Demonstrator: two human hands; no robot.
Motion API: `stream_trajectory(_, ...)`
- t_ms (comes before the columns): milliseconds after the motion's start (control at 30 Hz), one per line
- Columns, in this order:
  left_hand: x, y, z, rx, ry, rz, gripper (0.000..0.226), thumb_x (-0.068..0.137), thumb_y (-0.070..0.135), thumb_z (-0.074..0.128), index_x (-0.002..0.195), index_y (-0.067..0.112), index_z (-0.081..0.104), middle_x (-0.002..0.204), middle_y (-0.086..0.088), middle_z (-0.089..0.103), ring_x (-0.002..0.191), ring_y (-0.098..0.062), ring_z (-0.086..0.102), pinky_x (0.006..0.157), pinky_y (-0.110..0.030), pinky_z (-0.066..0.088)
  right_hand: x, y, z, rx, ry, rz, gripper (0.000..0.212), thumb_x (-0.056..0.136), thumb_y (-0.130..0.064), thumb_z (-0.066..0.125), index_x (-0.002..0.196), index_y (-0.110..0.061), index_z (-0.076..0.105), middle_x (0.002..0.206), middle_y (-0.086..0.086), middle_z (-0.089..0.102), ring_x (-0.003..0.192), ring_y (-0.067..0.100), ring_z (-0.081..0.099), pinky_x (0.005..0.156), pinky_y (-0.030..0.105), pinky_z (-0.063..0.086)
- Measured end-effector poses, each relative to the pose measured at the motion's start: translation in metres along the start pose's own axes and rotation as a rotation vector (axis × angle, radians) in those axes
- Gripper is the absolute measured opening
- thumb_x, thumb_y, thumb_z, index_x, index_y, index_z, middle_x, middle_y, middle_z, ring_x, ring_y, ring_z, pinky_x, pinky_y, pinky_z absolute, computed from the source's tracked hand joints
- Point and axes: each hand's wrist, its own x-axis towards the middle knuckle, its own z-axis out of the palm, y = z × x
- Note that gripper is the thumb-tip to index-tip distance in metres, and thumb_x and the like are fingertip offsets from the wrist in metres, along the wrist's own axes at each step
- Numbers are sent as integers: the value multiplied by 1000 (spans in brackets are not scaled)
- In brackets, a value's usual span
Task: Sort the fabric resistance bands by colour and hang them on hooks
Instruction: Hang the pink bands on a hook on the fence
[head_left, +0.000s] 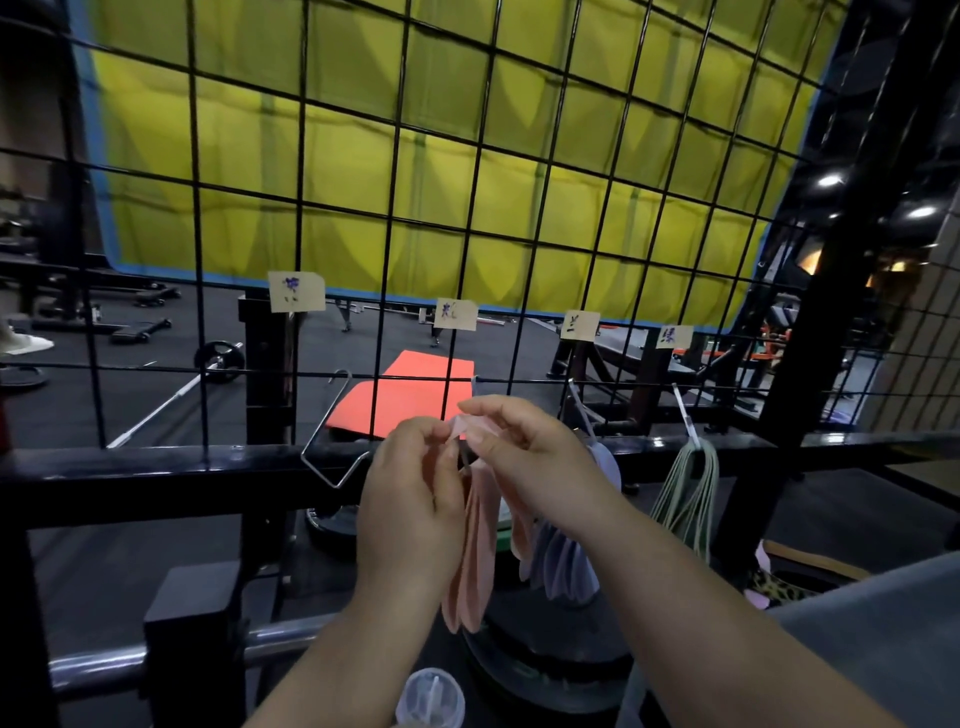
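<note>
Both grips are pinched on the top fold of the pale pink fabric resistance bands (475, 561). The left hand (410, 499) nips them between thumb and fingertips, and the right hand (524, 457) does the same from the other side, just beside it. The bands hang down in a loose bunch between the wrists, close in front of the black wire grid panel (300, 203).

The step in hand looks like threading the pink loops onto the thin metal hook (474, 383) under the second paper label (455, 313). Only the top of that hook shows above the knuckles. To do this well, the person should:

- spread the two pinches slightly so the loops gape open
- bring the hook tip through every layer, not only the front one
- let the weight settle in the bend before letting go

The lavender fabric bands (563, 566) hang on the next hook to the right, touching the pink bunch, so a stray pink loop could catch there. The green fabric bands (685, 493) hang further right. The bent silver wire hook (332, 431) on the left holds nothing.
</note>
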Motion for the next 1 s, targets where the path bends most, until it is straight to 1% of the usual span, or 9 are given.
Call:
stream_trajectory(67,1,-1,1,13,4,1,4,94,20,56,97,20,59,90,6,59,84,-14,57,69,-32,44,0,-1,0,-65,2,3,25,95,-28,59,100,-53,58,127,-11,56,113,0,53,92,18,43)
stream_trajectory(200,4,-3,1,13,-4,5,5,95,22,52,96,24,56,89,5,61,83,-12,56,66,-22,40,3,-1,-1,-84,7,-2,21,96,-29,58,107,-46,60,127,-10,57,116,3,53,98,25,44)
stream_trajectory(300,6,-3,1,-39,-6,-41,7,96,21,51,94,26,54,85,5,62,80,-14,59,64,-26,41,4,-1,1,-102,14,4,21,95,-30,59,109,-46,60,125,-10,56,115,5,53,99,27,44)
stream_trajectory(400,7,-2,2,-46,-8,-70,10,96,19,52,94,29,52,85,7,62,79,-13,59,62,-24,40,6,-2,2,-123,43,16,21,94,-31,59,113,-40,64,121,-10,53,112,7,54,97,27,44)
stream_trajectory(500,7,-1,1,-21,-7,-46,11,96,17,51,94,28,52,85,5,62,79,-17,58,62,-29,40,8,-4,3,-184,84,6,21,94,-32,60,112,-38,66,118,-9,53,111,7,53,94,26,44)
stream_trajectory(700,8,-4,2,42,1,-14,11,94,14,53,91,25,56,82,9,61,77,-13,56,63,-27,39,10,-3,2,-211,76,22,20,94,-35,58,113,-37,66,117,-10,52,106,2,51,80,10,37)
stream_trajectory(800,8,-8,3,28,-37,-64,14,93,13,56,88,26,58,80,9,62,78,-12,58,64,-27,41,10,5,2,-218,70,47,18,93,-37,59,110,-39,66,117,-11,52,106,3,52,87,19,42)
stream_trajectory(900,8,-11,3,-4,-80,-128,16,92,14,58,90,30,60,80,8,63,78,-5,58,63,-15,39,9,13,3,-202,67,53,17,93,-37,59,109,-38,66,117,-8,53,103,3,57,91,23,45)
stream_trajectory(1000,9,-10,2,-34,-109,-151,19,93,17,58,101,33,64,92,8,66,84,-1,60,67,-6,40,7,16,2,-118,54,69,12,94,-34,59,103,-39,65,112,-7,58,86,-1,61,76,14,45)
